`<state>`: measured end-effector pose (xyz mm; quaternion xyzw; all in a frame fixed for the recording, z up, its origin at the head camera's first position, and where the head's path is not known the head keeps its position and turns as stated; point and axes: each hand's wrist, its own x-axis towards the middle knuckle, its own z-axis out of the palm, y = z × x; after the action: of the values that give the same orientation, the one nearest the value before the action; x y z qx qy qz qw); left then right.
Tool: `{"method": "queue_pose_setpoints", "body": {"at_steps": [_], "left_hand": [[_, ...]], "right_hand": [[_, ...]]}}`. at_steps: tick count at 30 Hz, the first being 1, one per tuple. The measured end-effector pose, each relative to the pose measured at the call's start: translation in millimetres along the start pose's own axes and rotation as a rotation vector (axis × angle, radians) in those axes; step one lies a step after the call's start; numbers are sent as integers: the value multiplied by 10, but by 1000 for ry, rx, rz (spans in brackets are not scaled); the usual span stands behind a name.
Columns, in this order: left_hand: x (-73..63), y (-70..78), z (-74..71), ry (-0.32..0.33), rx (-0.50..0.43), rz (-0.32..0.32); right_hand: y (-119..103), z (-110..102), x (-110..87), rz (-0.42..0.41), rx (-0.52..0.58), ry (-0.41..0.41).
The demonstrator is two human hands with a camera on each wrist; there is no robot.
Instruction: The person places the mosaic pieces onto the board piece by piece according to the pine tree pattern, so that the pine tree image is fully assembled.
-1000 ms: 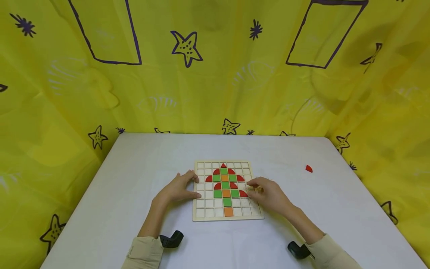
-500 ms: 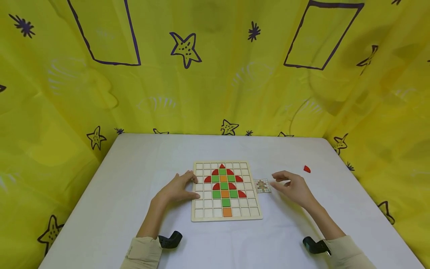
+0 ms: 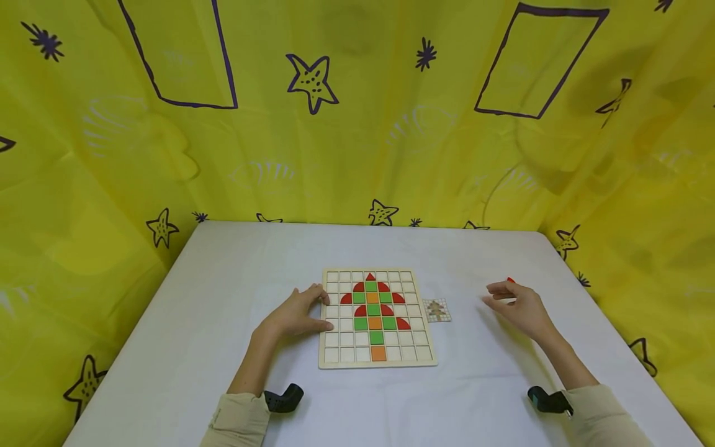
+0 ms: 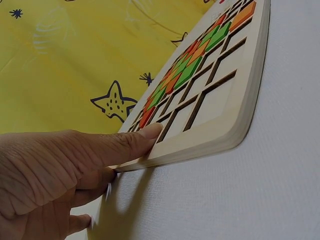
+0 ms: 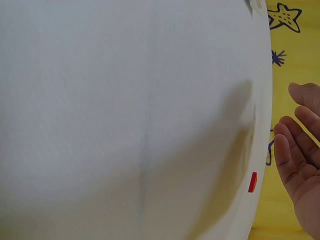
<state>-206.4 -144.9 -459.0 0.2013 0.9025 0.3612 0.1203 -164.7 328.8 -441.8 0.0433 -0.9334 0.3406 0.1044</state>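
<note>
A wooden grid board lies on the table, with green and orange squares and red quarter-round pieces forming a tree, topped by a red triangle. My left hand holds its left edge; in the left wrist view the thumb lies on the top face and the other fingers are at the edge. Over the table to the right, my right hand has loosely bent fingers with nothing between them. Just behind it in the head view shows a loose red piece, mostly hidden by the hand. The right wrist view shows that red piece on the cloth.
A small picture card with a tree on a grid lies against the board's right side. White cloth covers the table. Yellow curtains with drawn stars surround it at the back and sides.
My right hand has moved right, from the board's right edge towards the loose red piece, uncovering the picture card and now overlapping the piece. The left hand has stayed on the board.
</note>
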Motion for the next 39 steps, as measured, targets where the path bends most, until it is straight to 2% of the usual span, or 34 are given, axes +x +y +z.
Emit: {"method": "queue_pose_setpoints", "body": {"at_steps": [5, 10, 18, 23, 31, 35, 39], "left_hand": [[-6, -6, 2, 1, 4, -8], [-21, -13, 10, 6, 3, -13], [-30, -20, 15, 1, -3, -11], [-17, -19, 20, 5, -3, 4], [2, -31, 26, 17, 2, 23], [6, -34, 24, 18, -2, 27], [11, -31, 18, 16, -1, 20]], "right_hand": [[117, -67, 26, 35, 7, 48], [231, -98, 74, 96, 22, 59], [382, -124, 183, 237, 66, -18], [429, -113, 246, 276, 65, -36], [519, -42, 335, 272, 23, 27], [566, -9, 356, 222, -29, 83], [578, 16, 353, 173, -54, 106]]}}
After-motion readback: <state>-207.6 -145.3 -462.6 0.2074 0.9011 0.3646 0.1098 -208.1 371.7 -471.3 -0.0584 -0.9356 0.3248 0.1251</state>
